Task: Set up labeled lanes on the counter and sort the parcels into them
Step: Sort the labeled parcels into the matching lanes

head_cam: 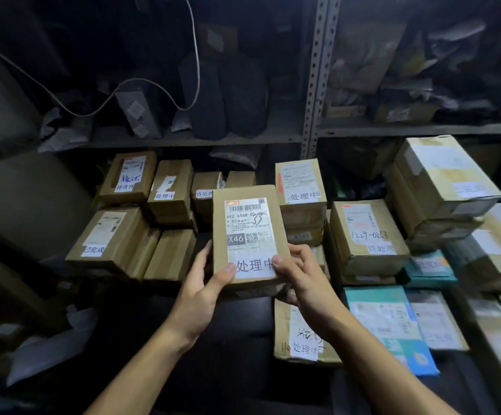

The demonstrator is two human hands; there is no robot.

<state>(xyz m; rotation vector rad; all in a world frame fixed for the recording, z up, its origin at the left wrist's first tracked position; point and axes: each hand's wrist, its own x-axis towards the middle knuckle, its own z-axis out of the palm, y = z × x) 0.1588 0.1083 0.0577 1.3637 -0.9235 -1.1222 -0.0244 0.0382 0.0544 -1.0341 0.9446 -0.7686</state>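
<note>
Head view, held parcel: I hold a small brown cardboard parcel [247,235] up in front of me, tilted with its face toward the camera, above the dark tabletop [231,339] and in front of the rows of boxes.
Its label: a white shipping label [250,232] covers most of the face, printed "X46", with a handwritten strip reading 处理中 at the lower end.
My left grip: my left hand [199,298] is clamped on the parcel's lower left corner, thumb lying on the face beside the strip, fingers along the left side.
My right grip: my right hand [301,280] is clamped on the lower right corner, thumb on the edge of the label, fingers curled behind.
Back left of the tabletop: brown boxes [153,211] stand packed together, with strips reading 已完成, 处理中 and 待处理.
Right of the tabletop: stacked boxes [366,235], the front one marked 待处理; a flat box [300,333] marked 处理中 lies nearest me, under my right wrist, just beside teal and white packets [392,322].
Behind: a metal shelf [312,85] holds dark bags and parcels; a white cable [141,82] hangs across it.
</note>
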